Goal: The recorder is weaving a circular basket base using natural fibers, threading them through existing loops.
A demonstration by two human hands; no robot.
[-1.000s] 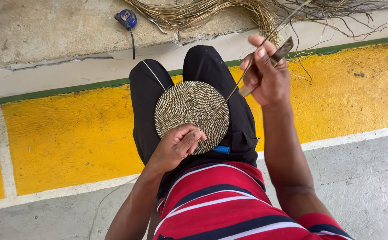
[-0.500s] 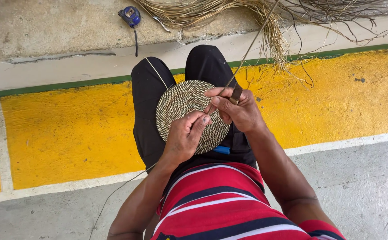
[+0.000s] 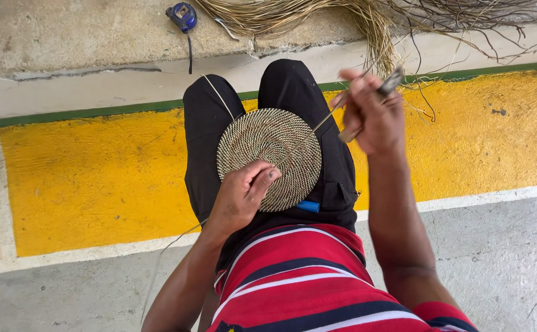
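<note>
Hands apart: left hand (image 3: pixel 244 193) pins one woven disc (image 3: pixel 270 157), right hand (image 3: pixel 370 114) grips one tool (image 3: pixel 373 101).

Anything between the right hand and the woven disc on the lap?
Nothing visible. The right hand is raised off to the side of the woven disc, joined to it only by a taut thin strand. The left hand already rests on the disc's near edge.

A blue tape measure (image 3: pixel 182 15) lies on the concrete ledge (image 3: pixel 65 37) beside a bundle of dried straw fibres (image 3: pixel 318 15); below runs a yellow-painted floor band (image 3: pixel 96 178).
</note>
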